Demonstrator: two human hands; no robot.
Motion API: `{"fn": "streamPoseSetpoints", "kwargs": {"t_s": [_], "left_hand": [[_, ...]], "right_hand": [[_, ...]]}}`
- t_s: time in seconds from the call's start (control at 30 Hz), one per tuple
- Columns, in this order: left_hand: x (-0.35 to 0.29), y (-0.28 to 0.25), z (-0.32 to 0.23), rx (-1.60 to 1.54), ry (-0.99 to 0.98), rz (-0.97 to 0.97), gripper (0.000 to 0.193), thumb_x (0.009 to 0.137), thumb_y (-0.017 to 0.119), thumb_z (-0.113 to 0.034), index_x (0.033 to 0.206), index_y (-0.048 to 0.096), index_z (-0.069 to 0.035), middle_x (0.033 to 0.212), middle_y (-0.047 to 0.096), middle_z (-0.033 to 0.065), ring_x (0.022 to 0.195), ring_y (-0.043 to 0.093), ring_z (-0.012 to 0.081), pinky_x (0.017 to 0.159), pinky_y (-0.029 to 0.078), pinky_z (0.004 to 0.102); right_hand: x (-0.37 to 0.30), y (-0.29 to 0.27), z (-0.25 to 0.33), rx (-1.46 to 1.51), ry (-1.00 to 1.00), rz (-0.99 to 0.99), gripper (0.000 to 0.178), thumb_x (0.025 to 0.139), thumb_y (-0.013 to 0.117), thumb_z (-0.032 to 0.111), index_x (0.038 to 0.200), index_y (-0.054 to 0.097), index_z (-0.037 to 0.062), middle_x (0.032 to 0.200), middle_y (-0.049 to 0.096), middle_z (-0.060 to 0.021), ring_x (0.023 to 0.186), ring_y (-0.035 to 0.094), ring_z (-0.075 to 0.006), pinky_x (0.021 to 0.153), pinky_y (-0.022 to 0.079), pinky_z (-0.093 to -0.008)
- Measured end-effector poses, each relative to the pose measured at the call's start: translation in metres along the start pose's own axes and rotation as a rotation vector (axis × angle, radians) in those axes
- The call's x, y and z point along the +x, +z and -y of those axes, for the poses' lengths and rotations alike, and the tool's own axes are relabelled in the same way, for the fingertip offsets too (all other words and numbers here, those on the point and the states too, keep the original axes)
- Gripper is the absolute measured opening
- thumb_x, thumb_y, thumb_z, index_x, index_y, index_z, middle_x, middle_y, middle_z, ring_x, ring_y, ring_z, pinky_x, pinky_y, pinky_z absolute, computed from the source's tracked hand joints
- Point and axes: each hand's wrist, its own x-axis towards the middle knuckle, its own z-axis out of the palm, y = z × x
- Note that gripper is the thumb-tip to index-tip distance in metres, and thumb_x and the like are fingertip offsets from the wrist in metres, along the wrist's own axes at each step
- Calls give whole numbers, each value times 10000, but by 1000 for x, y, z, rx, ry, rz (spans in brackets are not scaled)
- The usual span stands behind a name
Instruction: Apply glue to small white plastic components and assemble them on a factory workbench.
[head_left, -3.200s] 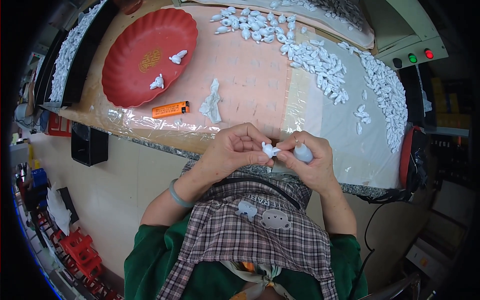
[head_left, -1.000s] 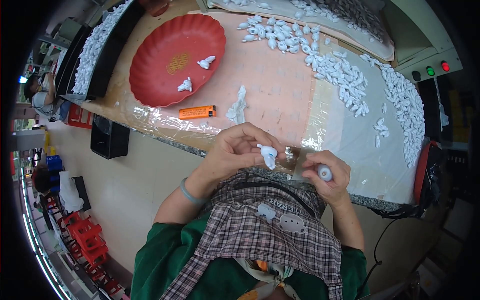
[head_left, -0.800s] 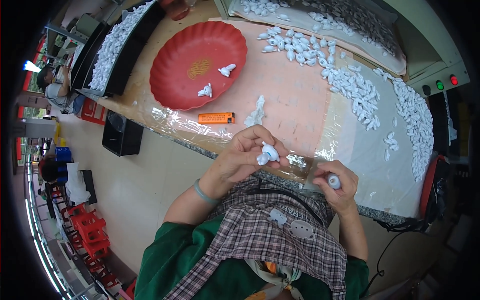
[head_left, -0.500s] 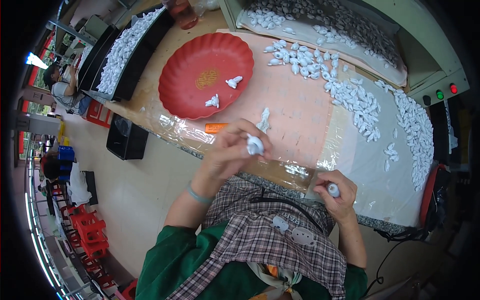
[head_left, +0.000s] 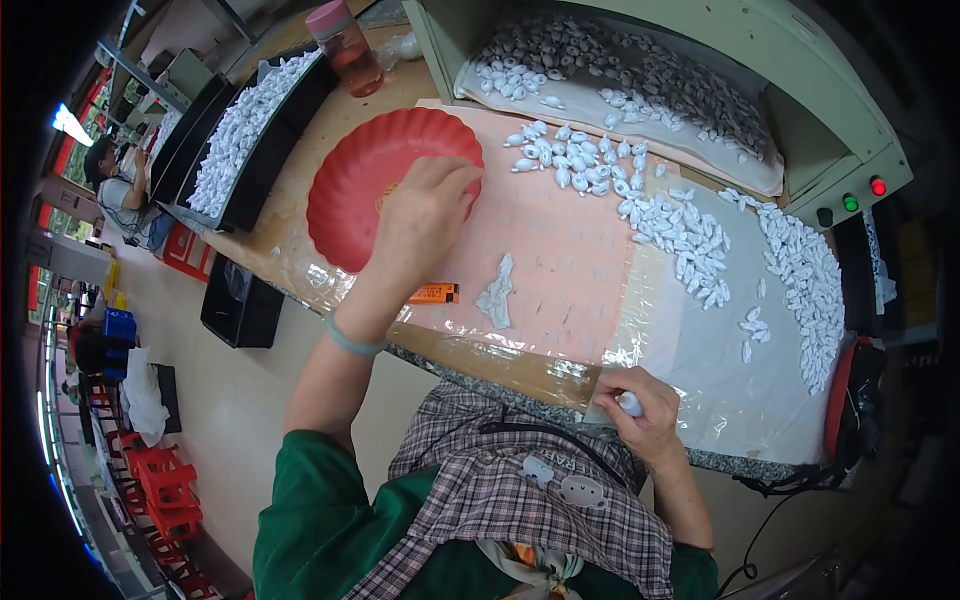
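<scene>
My left hand reaches over the red fluted plate, its fingers bent down and pinched near the plate's right side. What lies between the fingertips is hidden by the hand. At the table's near edge my right hand is closed around a white, round-ended object, mostly covered by the fingers. A crumpled white scrap and an orange box cutter-like strip lie on the pink sheet between my hands.
Small white pieces lie in heaps at the right. Beyond them stands a green-grey cabinet with more pieces inside. A black tray of white pieces and a pink-lidded bottle stand at the far left. Another person sits beyond.
My left hand has moved from above the near table edge, where it held a small white figurine, forward and left over the plate. The right hand keeps its hold. The view has shifted slightly.
</scene>
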Motion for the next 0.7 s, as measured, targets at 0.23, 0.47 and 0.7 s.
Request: {"fn": "streamPoseSetpoints", "kwargs": {"t_s": [0.23,0.47,0.7], "left_hand": [[52,71,17,251,55,314,130,768,604,-94,874,637,-27,874,652,117,886,606,288,735,489,405],[60,96,13,281,27,378,126,723,621,-86,832,611,-23,745,636,136,818,634,310,730,488,422],[47,55,-25,-357,-133,351,127,762,622,-25,887,608,-11,869,650,149,805,664,229,735,509,362]], "right_hand": [[2,1,0,-15,-13,4,218,705,738,-19,883,615,8,779,653,-103,651,634,-201,575,500,-278],[1,1,0,-15,-7,12,223,706,742,-8,895,624,13,759,647,-101,644,636,-209,571,499,-282],[-1,-4,-3,33,67,0,219,719,735,3,910,628,9,819,665,-120,682,655,-228,595,511,-295]]}}
